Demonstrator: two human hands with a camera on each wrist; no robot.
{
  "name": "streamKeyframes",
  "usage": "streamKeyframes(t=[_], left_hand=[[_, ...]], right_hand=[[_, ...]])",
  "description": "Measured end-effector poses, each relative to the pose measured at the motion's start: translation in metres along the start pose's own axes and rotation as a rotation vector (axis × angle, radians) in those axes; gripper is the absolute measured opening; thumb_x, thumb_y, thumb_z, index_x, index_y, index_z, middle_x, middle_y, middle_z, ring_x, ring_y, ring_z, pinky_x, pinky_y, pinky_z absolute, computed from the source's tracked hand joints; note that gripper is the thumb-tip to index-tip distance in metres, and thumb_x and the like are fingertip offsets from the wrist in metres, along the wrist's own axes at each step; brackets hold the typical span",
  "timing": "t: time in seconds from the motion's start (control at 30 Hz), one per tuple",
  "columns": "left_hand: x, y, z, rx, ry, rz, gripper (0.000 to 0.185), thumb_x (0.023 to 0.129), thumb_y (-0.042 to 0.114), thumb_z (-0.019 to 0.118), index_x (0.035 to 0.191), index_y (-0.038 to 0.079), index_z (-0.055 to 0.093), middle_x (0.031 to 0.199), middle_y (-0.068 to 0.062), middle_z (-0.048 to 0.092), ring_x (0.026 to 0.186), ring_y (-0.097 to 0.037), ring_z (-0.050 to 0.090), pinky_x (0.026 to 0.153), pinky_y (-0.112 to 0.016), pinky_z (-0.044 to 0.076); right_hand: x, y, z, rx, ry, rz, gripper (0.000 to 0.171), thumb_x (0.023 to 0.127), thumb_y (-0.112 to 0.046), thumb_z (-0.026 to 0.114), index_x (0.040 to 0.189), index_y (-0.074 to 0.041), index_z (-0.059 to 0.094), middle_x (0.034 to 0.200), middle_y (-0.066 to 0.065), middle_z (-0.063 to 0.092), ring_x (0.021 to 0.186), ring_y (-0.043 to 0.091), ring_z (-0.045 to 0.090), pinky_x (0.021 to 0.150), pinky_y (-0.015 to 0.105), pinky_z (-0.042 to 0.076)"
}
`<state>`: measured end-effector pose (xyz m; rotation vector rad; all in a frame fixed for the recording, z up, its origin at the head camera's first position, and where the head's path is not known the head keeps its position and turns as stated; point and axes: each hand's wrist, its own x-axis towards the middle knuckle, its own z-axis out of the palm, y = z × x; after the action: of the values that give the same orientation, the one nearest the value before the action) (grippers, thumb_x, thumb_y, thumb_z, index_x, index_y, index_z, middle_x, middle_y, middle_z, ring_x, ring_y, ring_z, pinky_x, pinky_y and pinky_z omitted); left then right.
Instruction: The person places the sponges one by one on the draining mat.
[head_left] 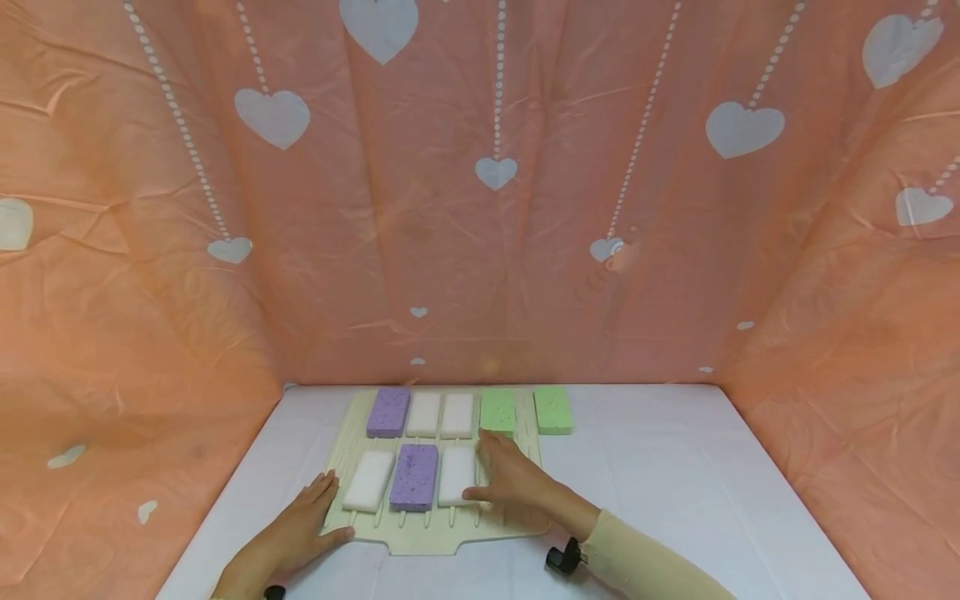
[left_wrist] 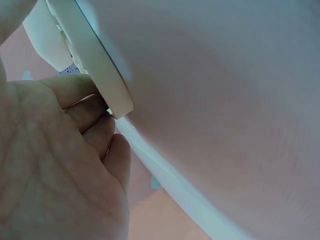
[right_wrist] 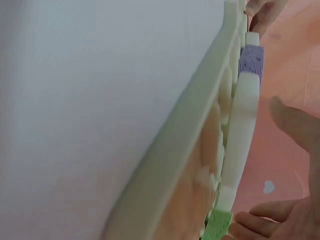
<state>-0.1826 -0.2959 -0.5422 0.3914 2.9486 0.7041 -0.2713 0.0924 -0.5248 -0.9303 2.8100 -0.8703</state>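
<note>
Your left hand [head_left: 296, 533] lies flat, fingers relaxed, steadying the near-left corner of a cream ridged tray [head_left: 517, 527] on the white counter [head_left: 675, 483]. Your right hand [head_left: 517, 483] rests open on the tray, fingertips touching a white sponge [head_left: 455, 471] beside a purple sponge [head_left: 414, 475]. A green sponge [head_left: 552, 409] sits just past the tray's far right edge.

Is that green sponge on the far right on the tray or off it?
Off it. The green sponge lies on the white table just past the right edge of the tray; whether they touch is unclear.
</note>
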Motion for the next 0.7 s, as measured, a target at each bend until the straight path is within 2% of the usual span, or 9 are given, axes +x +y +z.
streamKeyframes(t=[0.13,0.27,0.33,0.57,0.7], left_hand=[[0.000,-0.001,0.000,-0.002,0.004,-0.002,0.106,0.092,0.061,0.076,0.155,-0.017,0.040,0.166,-0.038,0.031,0.155,-0.059,0.023,0.123,-0.069,0.020],[0.000,0.005,-0.004,-0.001,-0.001,0.012,0.102,0.094,0.055,0.078,0.154,-0.019,0.040,0.164,-0.041,0.031,0.153,-0.062,0.025,0.119,-0.076,0.027],[0.000,0.009,-0.006,0.004,-0.014,-0.002,0.102,0.095,0.054,0.078,0.155,-0.018,0.039,0.165,-0.040,0.030,0.154,-0.060,0.024,0.120,-0.074,0.027],[0.001,0.010,-0.006,0.010,-0.029,-0.019,0.101,0.095,0.052,0.078,0.155,-0.018,0.038,0.166,-0.040,0.030,0.155,-0.060,0.023,0.120,-0.074,0.028],[0.001,0.009,-0.006,0.017,-0.032,-0.022,0.101,0.094,0.052,0.079,0.155,-0.019,0.039,0.165,-0.040,0.030,0.154,-0.060,0.024,0.120,-0.073,0.028]], right_hand=[[-0.004,0.008,-0.011,0.030,0.008,-0.008,0.109,0.086,-0.044,0.091,0.160,0.013,0.034,0.165,0.029,0.041,0.154,0.045,0.037,0.124,0.060,0.035],[-0.005,0.018,-0.023,0.059,0.018,0.001,0.107,0.086,-0.041,0.091,0.160,0.012,0.035,0.163,0.030,0.042,0.153,0.046,0.038,0.123,0.060,0.037],[-0.005,0.023,-0.030,0.073,0.025,0.000,0.106,0.086,-0.038,0.092,0.160,0.012,0.035,0.163,0.030,0.043,0.153,0.047,0.039,0.122,0.061,0.037],[-0.010,0.040,-0.053,0.133,0.036,0.014,0.106,0.086,-0.035,0.092,0.162,0.011,0.033,0.165,0.032,0.039,0.155,0.050,0.033,0.124,0.065,0.032],[-0.012,0.049,-0.059,0.118,0.043,0.008,0.105,0.087,-0.034,0.092,0.161,0.012,0.034,0.163,0.035,0.039,0.154,0.053,0.033,0.123,0.067,0.031]])
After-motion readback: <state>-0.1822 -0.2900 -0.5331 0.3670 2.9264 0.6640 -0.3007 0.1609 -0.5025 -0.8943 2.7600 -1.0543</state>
